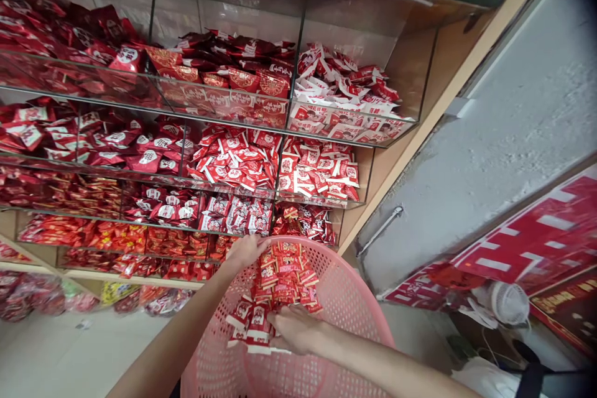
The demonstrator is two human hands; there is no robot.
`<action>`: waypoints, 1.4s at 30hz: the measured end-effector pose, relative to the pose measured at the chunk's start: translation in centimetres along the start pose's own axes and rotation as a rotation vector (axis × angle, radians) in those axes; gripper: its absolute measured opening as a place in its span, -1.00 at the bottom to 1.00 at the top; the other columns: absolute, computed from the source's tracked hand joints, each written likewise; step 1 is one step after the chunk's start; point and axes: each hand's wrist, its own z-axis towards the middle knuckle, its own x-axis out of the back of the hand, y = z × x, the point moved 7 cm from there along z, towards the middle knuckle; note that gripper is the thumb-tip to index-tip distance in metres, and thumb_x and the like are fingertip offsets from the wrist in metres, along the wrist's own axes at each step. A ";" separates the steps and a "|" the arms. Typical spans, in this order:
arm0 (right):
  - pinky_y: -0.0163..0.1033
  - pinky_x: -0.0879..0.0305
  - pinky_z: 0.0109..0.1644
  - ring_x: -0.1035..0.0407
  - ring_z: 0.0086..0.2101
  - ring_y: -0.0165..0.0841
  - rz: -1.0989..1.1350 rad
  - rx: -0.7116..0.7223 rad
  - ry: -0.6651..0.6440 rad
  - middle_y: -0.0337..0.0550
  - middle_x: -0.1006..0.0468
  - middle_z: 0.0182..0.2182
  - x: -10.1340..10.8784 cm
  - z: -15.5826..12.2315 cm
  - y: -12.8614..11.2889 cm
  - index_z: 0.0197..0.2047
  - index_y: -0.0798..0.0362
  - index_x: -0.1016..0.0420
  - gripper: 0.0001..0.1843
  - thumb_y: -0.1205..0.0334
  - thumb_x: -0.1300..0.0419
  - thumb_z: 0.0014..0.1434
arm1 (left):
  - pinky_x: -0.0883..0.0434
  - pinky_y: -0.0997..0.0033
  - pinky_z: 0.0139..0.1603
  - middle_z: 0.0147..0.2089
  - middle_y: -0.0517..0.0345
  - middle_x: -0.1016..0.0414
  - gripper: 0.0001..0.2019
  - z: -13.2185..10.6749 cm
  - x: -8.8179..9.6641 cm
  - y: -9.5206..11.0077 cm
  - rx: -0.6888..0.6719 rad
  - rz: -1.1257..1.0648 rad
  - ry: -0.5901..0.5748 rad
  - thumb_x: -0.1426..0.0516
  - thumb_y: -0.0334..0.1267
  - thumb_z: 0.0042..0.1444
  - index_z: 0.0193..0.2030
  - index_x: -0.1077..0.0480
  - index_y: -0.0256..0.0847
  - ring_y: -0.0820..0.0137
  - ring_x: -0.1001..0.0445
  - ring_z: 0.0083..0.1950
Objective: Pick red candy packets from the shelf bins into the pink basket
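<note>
A pink perforated plastic basket (359,289) stands in front of me, below the shelves. My left hand (246,253) is closed over its far left rim. Inside the basket, my right hand (296,328) is closed around a cluster of red-and-white wrapped candies (256,322); part of its grip is hidden by the wrappers. Beyond that hand, more small red-and-gold wrapped candies (285,267) lie against the basket's far inner side.
Glass-fronted shelves (224,109) hold many red candy packets in divided compartments. A wooden side panel (401,149) borders a grey wall (494,93). Bagged goods (37,293) sit under the shelves at left. A white fan (508,303) stands at right.
</note>
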 end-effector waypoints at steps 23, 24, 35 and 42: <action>-0.21 -0.22 -0.22 -0.40 -0.19 -0.18 -0.060 -0.588 0.942 0.03 -0.49 -0.20 26.1 -6.5 12.3 -0.09 0.09 -0.35 -0.68 0.06 -0.03 0.20 | -0.35 0.29 -0.22 -0.19 -0.17 -0.55 -0.36 0.2 -0.1 -0.3 -0.021 -0.006 0.019 0.24 0.21 0.14 -0.18 -0.45 -0.25 0.12 -0.52 -0.15; -0.21 -0.22 -0.23 -0.40 -0.19 -0.17 -0.074 -0.607 0.921 0.04 -0.50 -0.22 26.1 -6.4 12.3 -0.07 0.10 -0.34 -0.67 0.06 -0.01 0.21 | -0.35 0.30 -0.21 -0.18 -0.16 -0.55 -0.36 0.3 -0.1 -0.4 -0.019 -0.009 0.021 0.24 0.22 0.13 -0.18 -0.45 -0.25 0.13 -0.52 -0.15; -0.24 -0.24 -0.23 -0.45 -0.27 -0.21 -0.002 -0.535 1.041 0.01 -0.55 -0.35 26.1 -7.3 12.9 -0.03 0.08 -0.37 -0.69 0.22 0.07 0.25 | -0.35 0.29 -0.19 -0.20 -0.15 -0.56 -0.36 0.4 -0.3 -0.5 -0.022 -0.003 0.036 0.23 0.21 0.14 -0.20 -0.45 -0.25 0.13 -0.52 -0.15; -0.32 -0.33 -0.47 -0.43 -0.58 -0.36 0.631 -0.285 1.178 -0.21 -0.47 -0.59 25.0 -6.4 16.0 -0.18 0.12 -0.39 -0.77 0.20 -0.01 0.17 | -0.35 0.30 -0.18 -0.18 -0.15 -0.55 -0.36 0.3 -0.2 -0.4 -0.011 -0.014 0.027 0.23 0.23 0.13 -0.18 -0.45 -0.24 0.14 -0.52 -0.14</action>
